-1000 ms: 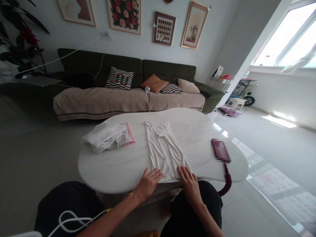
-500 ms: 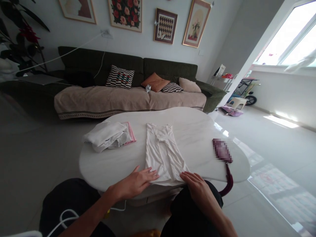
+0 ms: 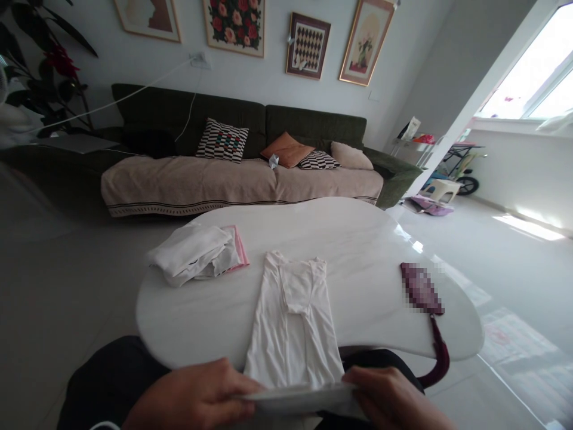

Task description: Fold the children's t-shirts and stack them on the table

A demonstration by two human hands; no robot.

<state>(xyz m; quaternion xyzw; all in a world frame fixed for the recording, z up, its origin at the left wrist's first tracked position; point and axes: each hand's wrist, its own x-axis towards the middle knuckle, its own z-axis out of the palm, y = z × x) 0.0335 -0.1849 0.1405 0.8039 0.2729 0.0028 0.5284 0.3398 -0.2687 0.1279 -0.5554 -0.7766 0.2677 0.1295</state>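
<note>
A white garment (image 3: 295, 334) lies lengthwise on the pale marbled table (image 3: 367, 239), its far end flat and its near hem lifted beyond the table's front edge. My left hand (image 3: 201, 394) pinches the left corner of that hem between thumb and fingers. At the right corner, my right hand (image 3: 385, 394) grips the cloth in the same way, and the hem is stretched between both hands. Some of the right fingers are hidden and slightly blurred.
A pile of white clothes (image 3: 197, 251) with a pink edge sits on the table's left. On the right lies a blurred-out purple item (image 3: 421, 286) with a dark red strap (image 3: 439, 358) hanging over the edge. Behind stands a green sofa (image 3: 313, 122) with cushions.
Both hands went from lying flat on the garment's near end to gripping its hem. They have raised the hem and drawn the garment toward me.
</note>
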